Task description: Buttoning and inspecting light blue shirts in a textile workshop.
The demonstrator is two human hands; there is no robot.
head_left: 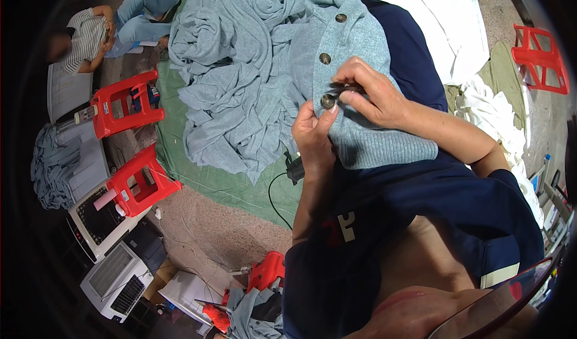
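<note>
Grey-blue ribbed and plain-knit cardigan (366, 41) drapes over the person's lap and navy trousers (418, 53), its button edge running up and away from both hands. Near the lower end of that edge sits a dark brown, round, glossy button (327, 101), directly between the two hands. The left hand (314, 139) lies below it and a little to the left, its grip narrow: the thumb is up against the button's lower rim while the fingers close on the knit edge, partly hidden. The right hand (380, 97) comes from the other side, just above and to the right of the button, thumb and fingers drawn together around a slim, dark object (348, 89) whose near end is beside the button; its exact kind I cannot tell, nor whether its tip touches. Two more dark round buttons (324, 58) lie farther along the same edge, beyond the right hand's knuckles. Ribbed hem fabric spreads beneath the right forearm. Left of the cardigan, a big crumpled heap of grey-blue knitwear (225, 92) rests on a green sheet (240, 201), well apart from the right hand
</note>
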